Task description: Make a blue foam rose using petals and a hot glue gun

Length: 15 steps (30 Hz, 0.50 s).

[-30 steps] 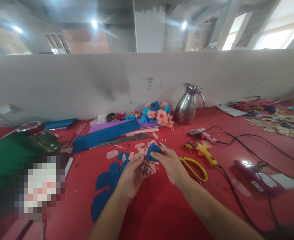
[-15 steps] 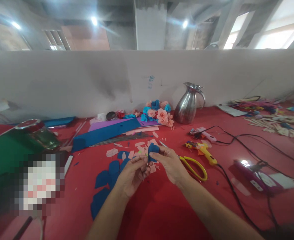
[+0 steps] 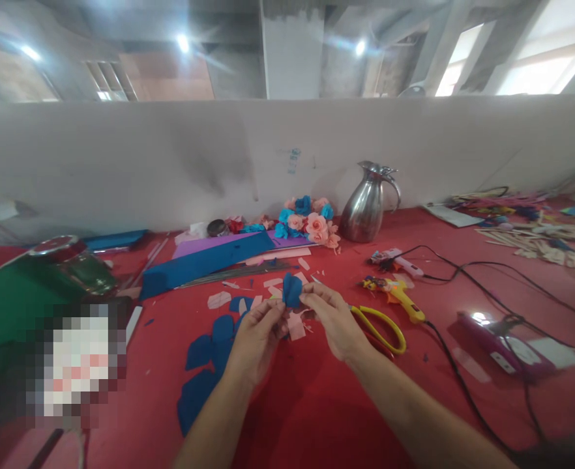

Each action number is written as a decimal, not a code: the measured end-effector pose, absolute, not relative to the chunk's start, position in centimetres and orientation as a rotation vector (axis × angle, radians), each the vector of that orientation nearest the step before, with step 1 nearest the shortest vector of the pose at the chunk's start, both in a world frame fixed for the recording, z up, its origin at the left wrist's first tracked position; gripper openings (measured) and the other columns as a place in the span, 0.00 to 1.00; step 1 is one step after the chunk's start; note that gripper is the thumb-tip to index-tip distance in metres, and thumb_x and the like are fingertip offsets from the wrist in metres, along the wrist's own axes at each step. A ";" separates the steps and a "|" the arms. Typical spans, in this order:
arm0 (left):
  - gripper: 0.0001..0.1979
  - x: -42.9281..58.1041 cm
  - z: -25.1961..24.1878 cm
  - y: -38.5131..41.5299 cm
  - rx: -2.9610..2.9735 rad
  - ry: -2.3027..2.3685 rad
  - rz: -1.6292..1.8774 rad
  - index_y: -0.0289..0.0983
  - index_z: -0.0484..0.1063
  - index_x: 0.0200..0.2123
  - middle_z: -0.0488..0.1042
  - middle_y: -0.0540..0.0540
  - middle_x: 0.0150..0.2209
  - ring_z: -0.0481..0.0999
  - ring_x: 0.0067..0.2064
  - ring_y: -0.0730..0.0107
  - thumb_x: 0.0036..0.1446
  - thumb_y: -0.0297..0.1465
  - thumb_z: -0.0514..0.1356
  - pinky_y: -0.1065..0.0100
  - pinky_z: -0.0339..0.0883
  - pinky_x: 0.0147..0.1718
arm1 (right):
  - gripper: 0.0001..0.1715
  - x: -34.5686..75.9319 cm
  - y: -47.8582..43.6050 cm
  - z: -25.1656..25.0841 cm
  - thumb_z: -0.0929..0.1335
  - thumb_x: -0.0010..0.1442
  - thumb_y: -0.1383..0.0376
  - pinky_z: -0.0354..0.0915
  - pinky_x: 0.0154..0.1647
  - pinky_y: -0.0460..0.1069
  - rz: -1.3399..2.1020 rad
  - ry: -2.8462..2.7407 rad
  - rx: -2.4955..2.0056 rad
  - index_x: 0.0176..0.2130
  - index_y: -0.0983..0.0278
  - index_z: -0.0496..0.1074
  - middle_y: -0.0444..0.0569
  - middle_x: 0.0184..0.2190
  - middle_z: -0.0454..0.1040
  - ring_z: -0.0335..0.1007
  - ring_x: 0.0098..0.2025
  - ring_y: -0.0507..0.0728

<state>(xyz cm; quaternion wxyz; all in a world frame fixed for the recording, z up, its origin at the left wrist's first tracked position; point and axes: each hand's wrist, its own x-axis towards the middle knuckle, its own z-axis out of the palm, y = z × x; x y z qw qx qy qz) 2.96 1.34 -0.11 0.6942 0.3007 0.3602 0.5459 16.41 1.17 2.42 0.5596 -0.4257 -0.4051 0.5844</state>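
A curved blue paper petal (image 3: pixel 292 290) is held up between my two hands, over the middle of the red table. My left hand (image 3: pixel 262 329) pinches its lower left edge, thumb and fingers pressed together. From the other side, my right hand (image 3: pixel 330 318) grips the petal's right edge between thumb and fingertips. Several flat blue paper petals (image 3: pixel 223 328) lie beside and partly behind my left hand and forearm. Scissors with yellow handles (image 3: pixel 381 331) rest just right of my right hand, which hides part of them. Pink paper scraps (image 3: pixel 296 326) are scattered beneath and beyond the petal.
A bunch of paper flowers (image 3: pixel 317 227) and a steel jug (image 3: pixel 364 207) stand along the white partition. Blue paper strips (image 3: pixel 209 262) lie at the back. To the right are a yellow glue gun (image 3: pixel 405 303), a pink one (image 3: pixel 401 262) and black cables. A glass jar (image 3: pixel 79 267) sits left.
The blue petal has shifted slightly left and turned, showing more of its face. My right fingers have moved to its edge. A thin stem seen below my left fingers is now out of sight.
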 end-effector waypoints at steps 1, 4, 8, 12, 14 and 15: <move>0.07 3.0 0.0 1.4 0.660 0.813 1.239 0.34 0.75 0.25 0.71 0.51 0.23 0.66 0.23 0.81 0.46 0.31 0.69 0.79 0.62 0.23 | 0.10 16.4 1.1 2.5 0.70 0.45 0.58 0.59 0.34 0.48 1.390 -0.964 -1.019 0.25 0.63 0.71 0.43 0.24 0.71 0.67 0.29 0.53; 0.08 3.0 0.4 1.4 0.651 0.837 1.269 0.34 0.76 0.24 0.71 0.51 0.23 0.69 0.26 0.80 0.44 0.31 0.70 0.79 0.62 0.23 | 0.09 16.4 1.0 2.7 0.69 0.44 0.60 0.59 0.35 0.48 1.415 -1.014 -1.034 0.25 0.63 0.71 0.44 0.24 0.72 0.68 0.29 0.53; 0.08 3.1 0.4 1.3 0.668 0.845 1.253 0.34 0.76 0.25 0.72 0.51 0.24 0.67 0.24 0.80 0.43 0.32 0.70 0.79 0.62 0.23 | 0.09 16.3 1.0 2.7 0.69 0.45 0.59 0.59 0.35 0.48 1.391 -1.031 -1.019 0.25 0.63 0.72 0.45 0.24 0.74 0.68 0.29 0.53; 0.08 3.0 0.0 1.3 0.705 0.846 1.231 0.34 0.75 0.24 0.70 0.51 0.23 0.66 0.24 0.81 0.45 0.33 0.69 0.78 0.63 0.25 | 0.11 16.4 1.3 2.4 0.71 0.45 0.57 0.59 0.34 0.48 1.360 -0.995 -1.040 0.25 0.64 0.73 0.45 0.23 0.73 0.68 0.29 0.54; 0.08 2.9 -0.2 1.3 0.733 0.852 1.209 0.34 0.75 0.25 0.69 0.52 0.22 0.65 0.23 0.80 0.47 0.33 0.68 0.78 0.62 0.25 | 0.10 16.4 1.4 2.2 0.71 0.45 0.58 0.59 0.33 0.48 1.338 -0.986 -1.046 0.24 0.63 0.73 0.44 0.22 0.73 0.67 0.29 0.53; 0.08 2.9 -0.3 1.3 0.745 0.858 1.202 0.34 0.75 0.25 0.68 0.52 0.21 0.65 0.23 0.80 0.47 0.33 0.68 0.78 0.62 0.25 | 0.10 16.4 1.5 2.1 0.71 0.46 0.59 0.60 0.33 0.48 1.329 -0.985 -1.041 0.23 0.63 0.74 0.44 0.21 0.73 0.67 0.28 0.53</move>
